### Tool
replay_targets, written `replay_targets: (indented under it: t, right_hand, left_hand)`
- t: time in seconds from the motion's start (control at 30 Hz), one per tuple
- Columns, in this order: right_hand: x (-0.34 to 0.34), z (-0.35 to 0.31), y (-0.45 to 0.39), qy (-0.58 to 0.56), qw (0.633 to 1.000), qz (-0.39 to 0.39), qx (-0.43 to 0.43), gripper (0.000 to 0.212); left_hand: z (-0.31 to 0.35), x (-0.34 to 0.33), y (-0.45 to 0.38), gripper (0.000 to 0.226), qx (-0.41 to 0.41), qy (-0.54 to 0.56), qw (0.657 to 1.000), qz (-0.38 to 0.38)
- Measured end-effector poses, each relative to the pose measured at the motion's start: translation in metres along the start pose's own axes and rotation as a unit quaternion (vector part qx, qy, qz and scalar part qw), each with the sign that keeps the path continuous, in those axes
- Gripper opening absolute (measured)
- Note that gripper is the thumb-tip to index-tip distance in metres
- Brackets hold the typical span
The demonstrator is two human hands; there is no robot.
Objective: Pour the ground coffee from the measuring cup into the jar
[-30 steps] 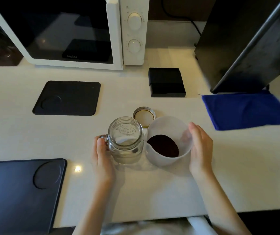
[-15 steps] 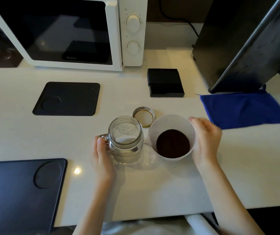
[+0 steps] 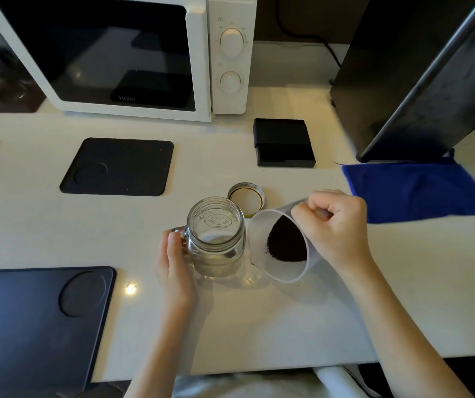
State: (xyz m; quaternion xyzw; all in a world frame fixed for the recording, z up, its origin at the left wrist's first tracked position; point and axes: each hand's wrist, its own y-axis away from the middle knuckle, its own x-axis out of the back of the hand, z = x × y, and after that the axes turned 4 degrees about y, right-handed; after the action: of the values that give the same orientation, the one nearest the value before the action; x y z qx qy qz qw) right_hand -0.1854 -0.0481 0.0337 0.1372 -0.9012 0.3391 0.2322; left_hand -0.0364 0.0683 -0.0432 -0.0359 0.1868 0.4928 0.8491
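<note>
A clear glass jar [image 3: 216,239] with a handle stands upright and open on the white counter [image 3: 259,317]. My left hand [image 3: 174,262] grips the handle on the jar's left side. A white plastic measuring cup [image 3: 262,242] is lifted and tilted to the left, its rim close beside the jar's mouth. Dark ground coffee [image 3: 286,244] sits inside it, sliding toward the rim. My right hand [image 3: 336,228] is closed on the cup from the right. The jar's metal lid [image 3: 246,198] lies upside down just behind the jar.
A white microwave [image 3: 132,56] stands at the back, a small black box [image 3: 283,143] to its right. Black mats [image 3: 118,166] [image 3: 35,326] lie left of the jar. A blue cloth [image 3: 417,191] and a tall black appliance [image 3: 414,73] fill the right side.
My right hand has lifted the measuring cup off the counter and tipped it left toward the jar. The coffee has shifted toward the rim. My left hand stays on the jar's handle.
</note>
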Motion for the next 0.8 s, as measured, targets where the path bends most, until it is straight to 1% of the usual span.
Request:
replay_targets:
  t: [0.07,0.13,0.2,0.27,0.4,0.43,0.5,0.57,0.6,0.7,0.8]
  right_hand:
    - [-0.003,0.002,0.001,0.009,0.999,-0.015,-0.032,0.037]
    - [-0.003,0.005,0.002,0.001,0.999,-0.020,-0.048,0.038]
    - [0.000,0.006,0.002,-0.023,0.998,-0.016,-0.061,0.036]
    - [0.001,0.008,0.001,-0.035,0.996,-0.010,-0.081,0.039]
    - [0.002,0.012,-0.001,-0.048,0.992,-0.008,-0.115,0.045]
    - [0.004,0.013,-0.002,-0.056,0.991,-0.006,-0.121,0.046]
    - [0.007,0.017,-0.004,-0.071,0.989,0.004,-0.131,0.054]
    - [0.008,0.021,-0.005,-0.084,0.985,0.021,-0.152,0.059]
    - [0.008,0.022,-0.005,-0.089,0.981,0.035,-0.168,0.060]
    - [0.008,0.026,-0.005,-0.104,0.966,0.082,-0.222,0.059]
    - [0.013,0.030,-0.012,-0.147,0.939,0.114,-0.290,0.052]
  left_hand:
    - [-0.001,0.001,-0.001,0.031,0.018,0.010,1.000,0.002]
    - [0.001,0.000,0.002,0.029,0.013,0.015,1.000,-0.013]
    - [0.003,0.000,0.001,0.029,0.002,-0.013,1.000,-0.017]
    - [0.007,0.003,-0.004,0.027,-0.015,-0.049,0.998,-0.029]
    - [0.018,0.005,-0.018,0.023,-0.061,-0.098,0.990,-0.075]
    - [0.023,0.002,-0.019,0.027,-0.056,-0.091,0.991,-0.086]
    - [0.026,-0.003,-0.023,0.030,-0.042,-0.083,0.992,-0.083]
    - [0.027,-0.007,-0.025,0.043,-0.025,-0.095,0.993,-0.063]
    - [0.027,-0.009,-0.026,0.050,-0.017,-0.101,0.993,-0.061]
    - [0.028,-0.014,-0.026,0.052,0.001,-0.112,0.991,-0.067]
    - [0.029,-0.017,-0.027,0.058,-0.001,-0.139,0.989,-0.058]
